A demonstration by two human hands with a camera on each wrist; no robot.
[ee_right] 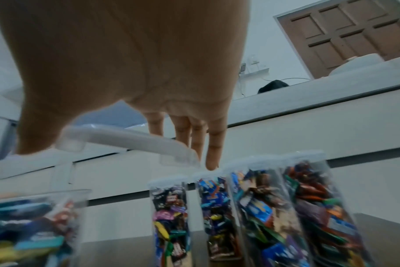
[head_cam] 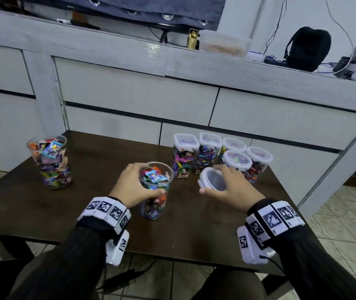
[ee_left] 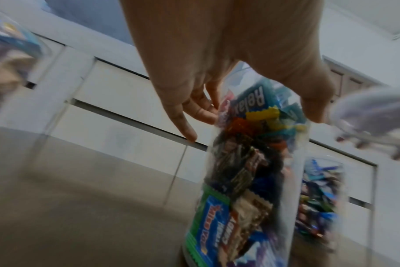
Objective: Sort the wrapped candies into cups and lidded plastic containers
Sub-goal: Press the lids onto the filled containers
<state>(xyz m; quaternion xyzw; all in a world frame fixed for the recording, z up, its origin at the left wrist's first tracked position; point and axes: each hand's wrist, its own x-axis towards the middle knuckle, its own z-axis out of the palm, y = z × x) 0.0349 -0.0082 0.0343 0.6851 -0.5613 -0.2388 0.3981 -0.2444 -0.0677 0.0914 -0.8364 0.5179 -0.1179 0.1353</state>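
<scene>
A clear round container (head_cam: 155, 191) packed with wrapped candies stands open near the table's middle. My left hand (head_cam: 137, 186) grips its upper wall (ee_left: 251, 162), thumb on the near side and fingers on the far side. My right hand (head_cam: 230, 187) holds a white-rimmed round lid (head_cam: 212, 178) in the air just right of that container, thumb at its near edge, fingers (ee_right: 211, 144) over the far edge of the lid (ee_right: 126, 139). Behind it stand several lidded containers (head_cam: 236, 161) full of candies.
At the table's far left a clear cup of candies (head_cam: 48, 148) sits stacked on another full container (head_cam: 57, 176). The dark wooden table (head_cam: 86, 204) ends close to my knees. A grey cabinet (head_cam: 172, 94) runs behind it, and tiled floor (head_cam: 345, 224) lies to the right.
</scene>
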